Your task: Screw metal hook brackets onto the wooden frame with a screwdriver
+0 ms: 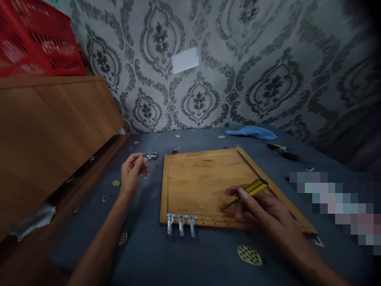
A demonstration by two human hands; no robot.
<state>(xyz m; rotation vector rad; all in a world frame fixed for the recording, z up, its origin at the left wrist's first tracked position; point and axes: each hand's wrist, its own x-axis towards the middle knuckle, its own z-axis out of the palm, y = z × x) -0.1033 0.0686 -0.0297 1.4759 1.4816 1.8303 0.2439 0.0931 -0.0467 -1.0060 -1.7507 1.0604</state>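
Observation:
A wooden board with a raised border lies flat on the dark blue patterned cloth. Three metal hooks sit in a row along its near edge at the left, and several small holes continue to their right. My right hand grips a screwdriver with a yellow and black handle, its shaft slanting down left toward that near edge. Beyond the board's left side, my left hand has its fingers curled together beside a small cluster of shiny metal hooks. Whatever its fingertips pinch is hidden.
A blue cloth lies by the wallpapered wall. Tools with dark handles rest at the right, near a pixelated patch. On the left stands a wooden cabinet with a red plastic basket on top. White paper is on the wall.

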